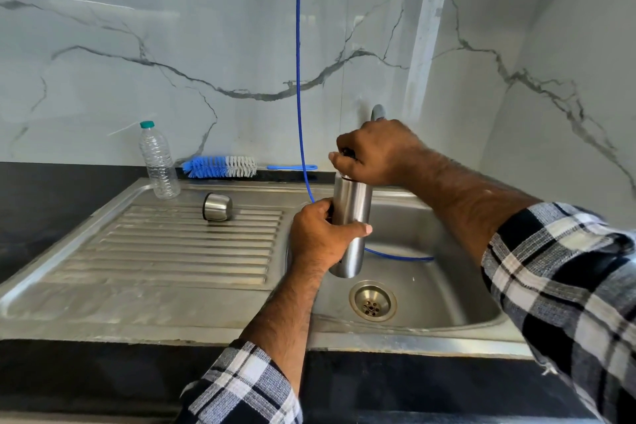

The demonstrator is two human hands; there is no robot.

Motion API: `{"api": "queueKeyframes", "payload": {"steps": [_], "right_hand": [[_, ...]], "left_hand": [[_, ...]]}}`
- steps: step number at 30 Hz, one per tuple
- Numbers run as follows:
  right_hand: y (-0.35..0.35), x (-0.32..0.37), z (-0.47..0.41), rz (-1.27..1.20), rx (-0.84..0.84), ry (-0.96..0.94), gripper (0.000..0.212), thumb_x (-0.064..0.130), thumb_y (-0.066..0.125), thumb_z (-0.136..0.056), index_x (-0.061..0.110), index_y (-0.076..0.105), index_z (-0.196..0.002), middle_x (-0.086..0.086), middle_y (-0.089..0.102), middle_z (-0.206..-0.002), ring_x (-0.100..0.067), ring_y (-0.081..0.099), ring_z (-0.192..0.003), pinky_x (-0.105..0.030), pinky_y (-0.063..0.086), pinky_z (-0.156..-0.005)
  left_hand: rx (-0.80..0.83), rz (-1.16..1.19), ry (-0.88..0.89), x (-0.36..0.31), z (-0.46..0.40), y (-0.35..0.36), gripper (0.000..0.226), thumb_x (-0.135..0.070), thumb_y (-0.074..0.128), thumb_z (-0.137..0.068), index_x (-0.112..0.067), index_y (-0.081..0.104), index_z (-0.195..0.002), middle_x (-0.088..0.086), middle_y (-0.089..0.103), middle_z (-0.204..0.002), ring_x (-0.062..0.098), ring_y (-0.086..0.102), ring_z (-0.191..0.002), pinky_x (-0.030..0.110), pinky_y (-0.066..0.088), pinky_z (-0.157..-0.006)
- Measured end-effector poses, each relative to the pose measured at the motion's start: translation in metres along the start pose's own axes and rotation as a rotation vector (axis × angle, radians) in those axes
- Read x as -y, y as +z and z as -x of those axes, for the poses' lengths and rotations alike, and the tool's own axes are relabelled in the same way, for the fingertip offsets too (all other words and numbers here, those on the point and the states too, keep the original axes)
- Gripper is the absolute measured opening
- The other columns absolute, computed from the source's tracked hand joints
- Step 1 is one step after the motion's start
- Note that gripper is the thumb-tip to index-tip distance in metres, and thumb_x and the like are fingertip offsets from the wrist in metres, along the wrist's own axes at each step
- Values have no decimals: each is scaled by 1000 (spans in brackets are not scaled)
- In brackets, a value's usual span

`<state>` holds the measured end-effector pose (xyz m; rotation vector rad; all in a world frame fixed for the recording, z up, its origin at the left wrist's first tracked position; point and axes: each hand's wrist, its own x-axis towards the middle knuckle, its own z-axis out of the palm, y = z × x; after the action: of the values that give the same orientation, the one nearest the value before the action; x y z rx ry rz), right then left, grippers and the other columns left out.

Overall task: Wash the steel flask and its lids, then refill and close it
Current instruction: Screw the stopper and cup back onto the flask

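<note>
Steel flask [351, 217] unbranded; left hand [320, 234] grips body, right hand [375, 151] grips lid.

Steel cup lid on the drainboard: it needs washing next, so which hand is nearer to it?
Left. The left hand grips the flask body just right of the cup lid; the right hand is farther right, at the flask's top.

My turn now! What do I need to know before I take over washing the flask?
Left hand grips the tall steel flask upright over the steel sink basin.
Right hand grips the dark inner lid at the flask's mouth.
Steel cup lid lies on the ribbed drainboard.
Done: outer lid off.
Left: inner lid, washing with the blue-and-white bottle brush, refilling, closing.
</note>
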<state>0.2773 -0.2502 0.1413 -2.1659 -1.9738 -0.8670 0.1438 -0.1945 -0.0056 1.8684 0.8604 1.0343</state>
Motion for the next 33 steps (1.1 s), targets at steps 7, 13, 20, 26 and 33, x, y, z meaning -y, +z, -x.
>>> {"api": "queueKeyframes", "payload": {"steps": [7, 13, 20, 26, 33], "right_hand": [[1, 26, -17, 84, 229, 385, 47, 60, 38, -102, 18, 59, -101, -3, 56, -85, -27, 59, -88, -39, 45, -75], [-15, 0, -9, -199, 221, 37, 59, 81, 42, -96, 27, 64, -101, 9, 62, -76, -10, 58, -73, -35, 47, -71], [3, 24, -15, -23, 23, 201, 46, 65, 42, -97, 25, 64, -96, 1, 58, -76, -24, 61, -77, -34, 47, -71], [5, 40, -21, -206, 13, 342, 72, 92, 34, -88, 27, 63, -96, 4, 65, -82, -20, 61, -79, -36, 51, -70], [2, 77, -48, -893, -162, 513, 88, 95, 28, -88, 19, 71, -81, 6, 69, -73, -20, 66, -83, -39, 54, -81]], "left_hand": [[-172, -208, 96, 0, 4, -4, 46, -51, 94, -57, -23, 72, -86, -10, 72, -73, 9, 62, -59, 20, 47, -56], [-57, -50, 17, 5, -3, -10, 56, -52, 98, -54, -25, 79, -99, -14, 77, -81, 3, 72, -69, 31, 64, -65], [-133, -89, 4, -1, 1, -10, 47, -47, 97, -57, -22, 76, -91, -10, 74, -75, 3, 64, -59, 19, 47, -56], [-203, -115, -54, 0, -4, -22, 51, -58, 94, -52, -23, 72, -82, -13, 72, -71, 9, 68, -62, 27, 57, -61], [-284, -130, -89, 6, -27, -100, 50, -53, 98, -48, -26, 74, -82, -14, 73, -71, 7, 71, -63, 33, 62, -61]]}}
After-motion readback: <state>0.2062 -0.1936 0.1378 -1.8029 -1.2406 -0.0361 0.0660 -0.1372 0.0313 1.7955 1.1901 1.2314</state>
